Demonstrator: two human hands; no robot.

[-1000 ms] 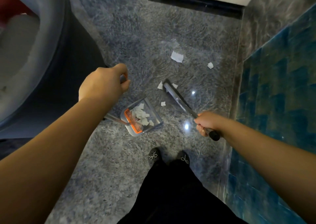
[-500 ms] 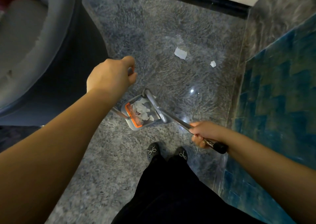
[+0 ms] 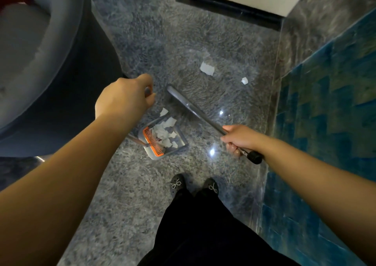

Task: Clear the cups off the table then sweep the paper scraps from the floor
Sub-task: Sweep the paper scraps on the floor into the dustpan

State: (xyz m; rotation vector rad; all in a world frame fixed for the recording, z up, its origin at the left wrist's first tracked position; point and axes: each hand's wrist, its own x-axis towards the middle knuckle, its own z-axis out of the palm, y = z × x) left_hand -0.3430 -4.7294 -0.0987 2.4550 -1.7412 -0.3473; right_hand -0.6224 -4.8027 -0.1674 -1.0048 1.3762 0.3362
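Observation:
A grey dustpan [image 3: 179, 141] with an orange comb edge stands on the floor in front of me, holding several white paper scraps [image 3: 164, 131]. My left hand [image 3: 124, 99] grips the top of its long handle. My right hand [image 3: 239, 138] holds the broom handle [image 3: 203, 116] near its black end cap. The broom head lies on the floor just beyond the pan. One scrap [image 3: 163, 112] lies at the pan's mouth. Two more scraps lie farther out, a larger scrap [image 3: 207, 68] and a small scrap [image 3: 244, 80].
A grey round chair [image 3: 40, 62] fills the left side. A blue tiled wall [image 3: 329, 113] runs along the right, with a dark skirting and doorway [image 3: 234, 5] ahead. My two black shoes [image 3: 193, 184] stand just behind the dustpan on the grey marble floor.
The broom swept scraps into the dustpan half a second ago and has since swung back out beyond the pan. The pan holds more scraps than a second ago.

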